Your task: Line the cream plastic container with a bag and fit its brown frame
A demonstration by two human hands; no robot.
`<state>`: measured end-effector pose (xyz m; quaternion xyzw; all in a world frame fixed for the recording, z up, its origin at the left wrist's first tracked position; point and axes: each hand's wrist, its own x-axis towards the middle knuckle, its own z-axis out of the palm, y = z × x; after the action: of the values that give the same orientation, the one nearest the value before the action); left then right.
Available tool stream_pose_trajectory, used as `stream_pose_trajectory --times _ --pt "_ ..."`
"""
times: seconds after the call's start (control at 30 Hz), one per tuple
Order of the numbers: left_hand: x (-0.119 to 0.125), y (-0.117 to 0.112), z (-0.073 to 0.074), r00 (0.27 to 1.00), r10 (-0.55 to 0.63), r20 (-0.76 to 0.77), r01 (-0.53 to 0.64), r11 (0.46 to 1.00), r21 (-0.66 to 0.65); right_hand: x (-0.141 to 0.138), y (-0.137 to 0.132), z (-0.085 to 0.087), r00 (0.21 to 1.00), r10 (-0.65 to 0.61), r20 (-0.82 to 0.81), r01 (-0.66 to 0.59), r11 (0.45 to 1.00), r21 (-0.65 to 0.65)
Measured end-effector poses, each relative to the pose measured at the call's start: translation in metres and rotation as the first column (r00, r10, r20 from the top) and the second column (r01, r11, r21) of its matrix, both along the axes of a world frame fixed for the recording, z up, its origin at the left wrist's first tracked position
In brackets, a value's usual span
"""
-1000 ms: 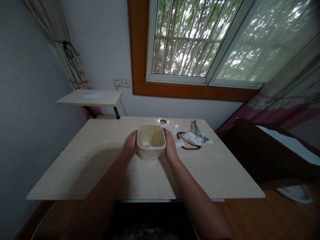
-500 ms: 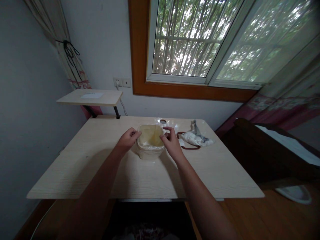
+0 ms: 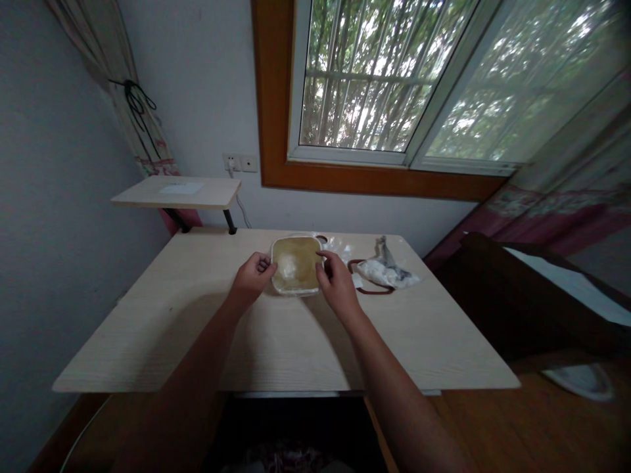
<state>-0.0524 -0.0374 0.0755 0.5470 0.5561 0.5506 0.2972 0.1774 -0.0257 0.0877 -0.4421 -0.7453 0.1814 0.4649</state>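
A square, deep container [image 3: 296,263] with a yellowish inside and a pale, crinkled rim is tilted so that its opening faces me. Its outer walls are mostly out of sight. My left hand [image 3: 255,272] pinches the left edge, thumb on the rim and fingers curled behind. On the opposite edge my right hand [image 3: 334,276] has its thumb near the rim and its index finger along the upper right corner. Right of that hand lies a clear plastic bag [image 3: 387,272] with white and grey contents, beside a reddish-brown loop [image 3: 377,292].
The pale wooden table [image 3: 305,355] carries a small raised shelf [image 3: 211,190] at its back left. Clear plastic film [image 3: 340,246] lies near the cable hole. A dark piece of furniture [image 3: 542,302] stands to the right. The window [image 3: 374,85] is behind.
The container has tipped towards me, so its inside bottom now shows and its front wall no longer does. Both hands keep their places at its sides.
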Motion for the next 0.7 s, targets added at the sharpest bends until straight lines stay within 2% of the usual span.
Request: stream_pose_trajectory --times 0.07,0.17,0.23,0.33,0.43,0.5,0.57,0.7 --pt "0.0 0.0 -0.005 1.0 -0.003 0.027 0.003 1.0 -0.009 0.002 0.001 -0.004 0.997 -0.031 0.069 0.027 0.998 0.052" --pt "0.003 0.0 -0.012 0.997 -0.035 0.074 0.038 0.999 -0.038 0.003 -0.004 -0.006 0.966 -0.204 0.158 0.172 0.965 0.196" --pt "0.006 -0.002 -0.014 0.993 -0.057 0.1 0.062 0.997 -0.052 0.001 -0.01 -0.005 0.943 -0.262 0.203 0.207 0.944 0.258" --pt "0.013 -0.006 -0.015 0.99 -0.086 0.111 0.094 0.994 -0.064 -0.01 -0.017 -0.002 0.915 -0.118 0.385 0.04 0.978 0.205" --pt "0.02 -0.011 -0.013 0.993 -0.097 0.069 0.102 0.992 -0.081 -0.027 -0.016 0.0 0.807 0.035 0.589 -0.088 0.994 0.061" --pt "0.024 -0.015 -0.011 0.995 -0.102 -0.004 0.101 0.992 -0.08 -0.038 -0.01 -0.001 0.728 0.099 0.678 -0.115 0.993 -0.022" --pt "0.026 -0.018 -0.008 0.99 -0.11 -0.093 0.103 0.992 -0.073 -0.046 -0.003 -0.005 0.685 0.148 0.713 -0.111 0.989 -0.098" --pt "0.029 -0.022 -0.005 0.973 -0.089 -0.211 0.08 0.995 -0.055 -0.057 0.013 -0.017 0.681 0.216 0.699 -0.11 0.975 -0.194"
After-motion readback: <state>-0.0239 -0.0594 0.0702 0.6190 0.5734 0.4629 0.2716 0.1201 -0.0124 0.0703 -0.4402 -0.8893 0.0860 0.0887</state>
